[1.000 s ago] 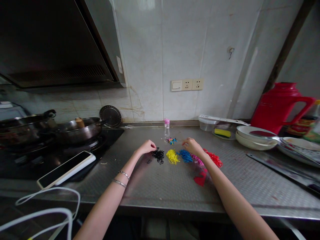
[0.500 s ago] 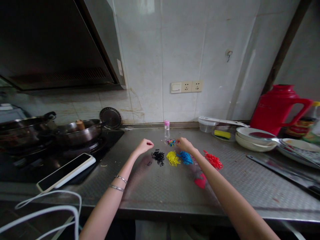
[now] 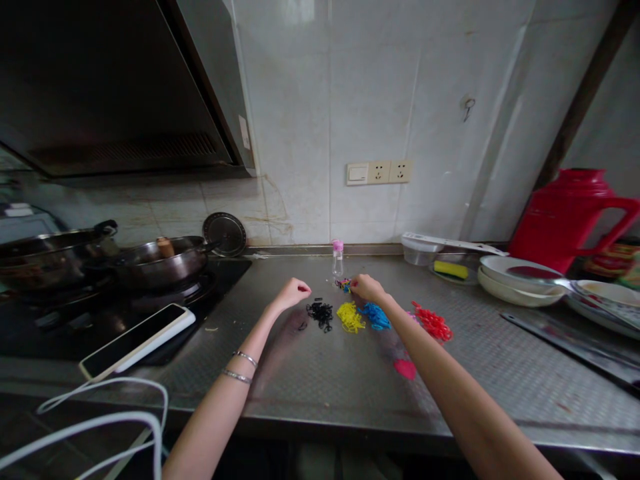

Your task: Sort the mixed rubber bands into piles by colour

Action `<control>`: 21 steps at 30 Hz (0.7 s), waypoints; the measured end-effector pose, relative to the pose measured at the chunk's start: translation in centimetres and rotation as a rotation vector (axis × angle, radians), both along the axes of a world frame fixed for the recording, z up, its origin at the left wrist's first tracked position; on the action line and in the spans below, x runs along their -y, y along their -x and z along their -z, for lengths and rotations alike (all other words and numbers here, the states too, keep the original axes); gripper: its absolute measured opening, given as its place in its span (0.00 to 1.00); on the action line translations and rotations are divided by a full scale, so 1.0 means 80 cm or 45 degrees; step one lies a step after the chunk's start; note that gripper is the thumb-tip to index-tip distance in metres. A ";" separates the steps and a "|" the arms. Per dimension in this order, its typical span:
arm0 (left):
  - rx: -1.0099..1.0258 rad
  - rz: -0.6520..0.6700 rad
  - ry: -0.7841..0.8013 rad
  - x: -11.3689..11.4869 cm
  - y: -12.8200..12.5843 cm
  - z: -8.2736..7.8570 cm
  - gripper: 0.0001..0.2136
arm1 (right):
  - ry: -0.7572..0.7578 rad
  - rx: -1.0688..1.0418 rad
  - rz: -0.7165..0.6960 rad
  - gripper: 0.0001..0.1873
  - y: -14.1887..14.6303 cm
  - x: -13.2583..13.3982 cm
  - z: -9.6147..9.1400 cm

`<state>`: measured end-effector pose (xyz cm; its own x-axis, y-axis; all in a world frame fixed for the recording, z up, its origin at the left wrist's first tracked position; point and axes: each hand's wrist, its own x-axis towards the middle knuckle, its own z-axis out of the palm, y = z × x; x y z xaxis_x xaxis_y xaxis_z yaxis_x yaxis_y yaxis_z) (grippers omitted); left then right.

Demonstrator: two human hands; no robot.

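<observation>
Small rubber bands lie sorted by colour on the metal counter: a black pile (image 3: 321, 315), a yellow pile (image 3: 351, 318), a blue pile (image 3: 376, 317) and a red pile (image 3: 433, 322). Behind them is a small mixed-colour pile (image 3: 343, 285). My right hand (image 3: 367, 287) has its fingers closed at that mixed pile's right edge; anything between them is too small to see. To the left, above the counter near the black bands, my left hand (image 3: 294, 293) is pinched, its contents unclear. A few pink bands are partly hidden by my right forearm.
A clear bottle with a pink cap (image 3: 338, 257) stands behind the mixed pile. On the left are a phone (image 3: 134, 339), white cable and pans (image 3: 160, 267) on the stove. Bowls (image 3: 520, 287), a long blade-like utensil (image 3: 565, 347) and a red thermos (image 3: 560, 220) occupy the right.
The view has shifted slightly, so the counter's things appear farther right. My right hand is a little closer to the mixed pile. My left hand keeps its pinch in nearly the same place.
</observation>
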<state>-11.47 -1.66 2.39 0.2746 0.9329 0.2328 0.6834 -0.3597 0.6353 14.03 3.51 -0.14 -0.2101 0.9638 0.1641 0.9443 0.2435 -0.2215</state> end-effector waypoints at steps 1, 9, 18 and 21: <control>-0.001 0.005 -0.002 0.000 0.000 0.000 0.10 | -0.008 -0.012 -0.002 0.12 -0.001 0.001 -0.001; 0.050 0.042 -0.029 -0.002 0.003 0.002 0.11 | -0.062 -0.195 -0.117 0.12 -0.029 0.009 -0.009; 0.078 0.060 -0.028 -0.004 0.000 0.005 0.10 | 0.073 -0.344 -0.218 0.13 -0.084 0.045 -0.021; 0.097 0.069 -0.022 -0.003 -0.003 0.006 0.10 | 0.209 -0.383 -0.231 0.14 -0.097 0.060 -0.023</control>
<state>-11.21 -1.40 1.93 0.3058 0.9128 0.2708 0.6124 -0.4064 0.6781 21.77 -1.27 1.67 -0.3454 0.9340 0.0912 0.7760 0.3389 -0.5319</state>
